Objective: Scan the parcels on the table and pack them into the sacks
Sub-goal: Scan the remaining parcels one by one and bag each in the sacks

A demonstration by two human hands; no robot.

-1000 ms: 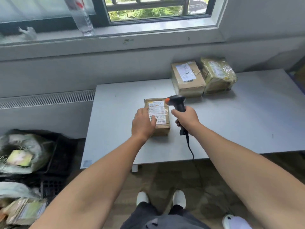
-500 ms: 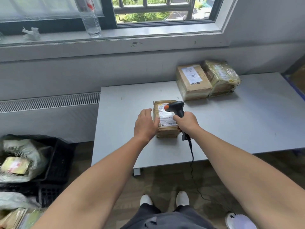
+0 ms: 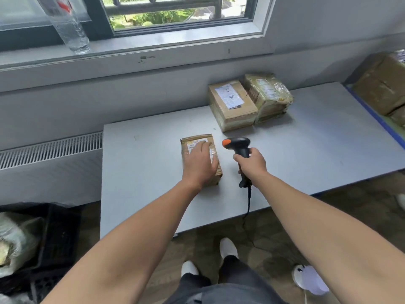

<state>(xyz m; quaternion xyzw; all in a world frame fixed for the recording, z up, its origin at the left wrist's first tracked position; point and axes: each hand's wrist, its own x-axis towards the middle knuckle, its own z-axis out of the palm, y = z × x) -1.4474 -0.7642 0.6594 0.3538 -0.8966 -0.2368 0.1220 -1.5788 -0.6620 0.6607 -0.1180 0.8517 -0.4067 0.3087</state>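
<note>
A small brown cardboard parcel (image 3: 192,140) with a white label lies on the grey table (image 3: 142,172). My left hand (image 3: 200,164) lies flat on top of it, fingers spread over the label. My right hand (image 3: 252,164) grips the handle of a black barcode scanner (image 3: 237,144) with an orange tip, held just right of the parcel and apart from it. The scanner's cable hangs off the table's front edge. Two more parcels stand at the back: a cardboard box (image 3: 232,105) and a plastic-wrapped one (image 3: 268,96).
A sack (image 3: 15,240) with parcels sits in a black crate (image 3: 59,238) on the floor at the left. More brown parcels (image 3: 383,91) are stacked at the far right. A plastic bottle (image 3: 70,27) stands on the windowsill. A radiator grille (image 3: 50,149) runs behind the table's left end.
My right hand has drawn the scanner off the parcel's label to the right. My left hand has slid from the parcel's left side onto its top. The camera has turned rightward.
</note>
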